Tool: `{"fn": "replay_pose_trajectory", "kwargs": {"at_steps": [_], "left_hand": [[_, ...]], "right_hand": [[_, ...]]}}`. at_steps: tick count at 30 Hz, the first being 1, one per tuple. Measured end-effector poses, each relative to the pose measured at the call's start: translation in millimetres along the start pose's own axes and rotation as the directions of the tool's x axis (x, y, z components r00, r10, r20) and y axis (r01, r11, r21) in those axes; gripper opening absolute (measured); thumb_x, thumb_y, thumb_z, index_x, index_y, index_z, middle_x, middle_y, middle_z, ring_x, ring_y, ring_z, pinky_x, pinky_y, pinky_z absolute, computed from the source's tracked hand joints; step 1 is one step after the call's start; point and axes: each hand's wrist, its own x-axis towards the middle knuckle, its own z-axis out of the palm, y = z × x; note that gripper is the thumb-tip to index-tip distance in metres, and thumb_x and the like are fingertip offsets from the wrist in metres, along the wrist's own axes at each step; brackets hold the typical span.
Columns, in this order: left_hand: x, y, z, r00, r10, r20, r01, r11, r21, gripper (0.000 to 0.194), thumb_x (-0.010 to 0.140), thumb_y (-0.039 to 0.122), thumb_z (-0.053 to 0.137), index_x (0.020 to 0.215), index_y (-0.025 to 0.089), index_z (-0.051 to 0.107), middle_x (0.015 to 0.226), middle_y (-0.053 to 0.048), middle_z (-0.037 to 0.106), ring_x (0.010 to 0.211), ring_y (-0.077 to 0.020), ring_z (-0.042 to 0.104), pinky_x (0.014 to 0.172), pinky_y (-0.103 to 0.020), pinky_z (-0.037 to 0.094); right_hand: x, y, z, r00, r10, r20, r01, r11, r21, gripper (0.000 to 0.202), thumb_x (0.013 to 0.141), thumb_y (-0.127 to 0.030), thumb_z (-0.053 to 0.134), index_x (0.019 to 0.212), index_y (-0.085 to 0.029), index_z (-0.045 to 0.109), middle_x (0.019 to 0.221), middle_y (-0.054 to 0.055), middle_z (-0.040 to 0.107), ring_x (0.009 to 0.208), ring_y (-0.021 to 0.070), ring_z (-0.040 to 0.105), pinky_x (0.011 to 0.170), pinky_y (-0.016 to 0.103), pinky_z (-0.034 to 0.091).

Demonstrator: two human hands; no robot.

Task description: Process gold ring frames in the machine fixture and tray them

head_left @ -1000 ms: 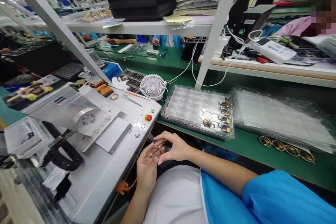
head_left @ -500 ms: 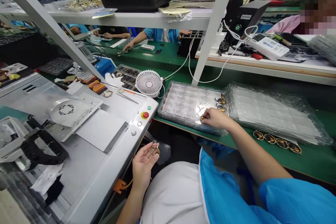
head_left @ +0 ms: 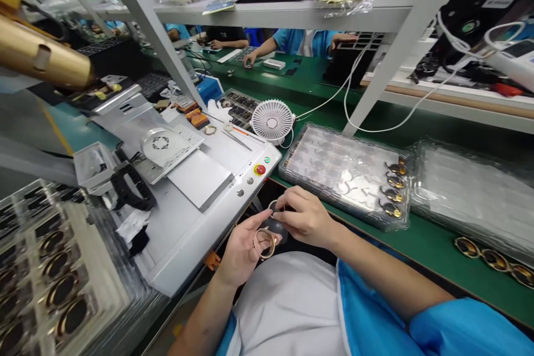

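Observation:
My left hand (head_left: 244, 247) holds a gold ring-shaped part (head_left: 264, 243) against its fingers, palm turned up. Just above it, my right hand (head_left: 306, 217) pinches a small dark round part with a ring edge (head_left: 273, 207), and my left fingertips touch or nearly touch it. To the right, a clear plastic tray (head_left: 329, 164) on the green bench carries several black parts with gold-toned centres (head_left: 392, 194) along its right side. More gold-rimmed round parts (head_left: 494, 259) lie in a row on the bench at the far right.
A white machine bed with a red button (head_left: 260, 169) lies left of the hands. A white fan (head_left: 272, 122) stands behind. Stacked trays (head_left: 95, 256) fill the lower left; a shelf post (head_left: 406, 47) rises behind the tray. Co-workers' hands work across the bench.
My right hand has left the tray and come to my left hand, bringing a small part. The row of parts in the tray is now fully visible. The view has shifted left.

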Motion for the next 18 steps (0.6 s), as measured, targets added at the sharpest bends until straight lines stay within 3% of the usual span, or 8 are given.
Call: {"fn": "replay_pose_trajectory", "kwargs": {"at_steps": [2, 4, 7, 9, 12, 14, 18], "left_hand": [[-5, 5, -3.0, 1.0, 0.025, -0.017, -0.024, 0.999, 0.026, 0.079, 0.069, 0.043, 0.094, 0.138, 0.019, 0.064, 0.11, -0.012, 0.072, 0.099, -0.0175, 0.07, 0.096, -0.025, 0.054], [-10, 7, -6.2, 0.998, 0.049, -0.031, -0.047, 0.997, 0.062, 0.074, 0.072, 0.039, 0.093, 0.139, 0.02, 0.064, 0.102, -0.012, 0.074, 0.102, -0.0179, 0.07, 0.099, -0.027, 0.053], [-14, 9, -9.1, 0.998, 0.056, -0.025, -0.053, 0.993, 0.103, 0.076, 0.07, 0.038, 0.094, 0.138, 0.022, 0.065, 0.105, -0.012, 0.074, 0.104, -0.0195, 0.07, 0.097, -0.027, 0.053], [-15, 9, -10.4, 0.997, 0.063, -0.037, -0.058, 0.992, 0.115, 0.079, 0.067, 0.039, 0.096, 0.138, 0.026, 0.064, 0.124, -0.012, 0.069, 0.104, -0.0206, 0.071, 0.096, -0.028, 0.055], [-16, 9, -13.1, 0.995, 0.076, -0.063, -0.071, 0.994, 0.088, 0.081, 0.065, 0.041, 0.096, 0.139, 0.032, 0.063, 0.15, -0.011, 0.05, 0.101, -0.0204, 0.072, 0.095, -0.029, 0.056], [-17, 9, -15.8, 0.996, 0.062, -0.065, -0.058, 0.997, 0.06, 0.081, 0.065, 0.043, 0.096, 0.138, 0.03, 0.064, 0.153, -0.013, 0.047, 0.1, -0.0199, 0.072, 0.094, -0.027, 0.056], [-18, 7, -22.5, 0.994, 0.048, -0.098, -0.043, 0.998, 0.046, 0.08, 0.063, 0.044, 0.097, 0.134, 0.023, 0.067, 0.138, -0.014, 0.059, 0.097, -0.0201, 0.072, 0.092, -0.028, 0.057]], "right_hand": [[5, -2, 5, 0.998, 0.034, 0.06, -0.038, 0.997, 0.07, 0.01, 0.083, -0.025, 0.071, 0.09, -0.021, 0.075, 0.113, 0.006, 0.067, 0.108, 0.0127, 0.055, 0.091, 0.027, 0.052], [9, 0, 6, 0.973, 0.144, 0.181, -0.181, 0.96, 0.211, 0.031, 0.084, -0.034, 0.071, 0.112, -0.021, 0.073, 0.127, 0.009, 0.063, 0.115, 0.0129, 0.059, 0.095, 0.028, 0.056], [14, 3, 10, 0.878, 0.318, 0.358, -0.448, 0.809, 0.38, 0.041, 0.091, -0.034, 0.062, 0.127, -0.016, 0.068, 0.108, 0.008, 0.07, 0.087, 0.0035, 0.065, 0.076, 0.015, 0.056], [16, 3, 16, 0.823, 0.384, 0.419, -0.552, 0.717, 0.427, 0.033, 0.092, -0.029, 0.058, 0.119, -0.017, 0.073, 0.093, 0.005, 0.071, 0.074, 0.0007, 0.062, 0.067, 0.011, 0.052], [15, 2, 26, 0.798, 0.428, 0.425, -0.601, 0.614, 0.511, 0.024, 0.09, -0.026, 0.061, 0.102, -0.017, 0.078, 0.095, 0.005, 0.072, 0.075, 0.0004, 0.065, 0.068, 0.01, 0.052], [14, 1, 31, 0.792, 0.439, 0.424, -0.61, 0.582, 0.538, 0.02, 0.089, -0.022, 0.06, 0.092, -0.014, 0.078, 0.095, 0.005, 0.072, 0.074, 0.0, 0.064, 0.066, 0.008, 0.051], [21, 1, 33, 0.79, 0.389, 0.474, -0.606, 0.61, 0.51, 0.015, 0.087, -0.019, 0.06, 0.082, -0.011, 0.071, 0.091, 0.005, 0.069, 0.074, -0.0001, 0.061, 0.066, 0.009, 0.048]]}}
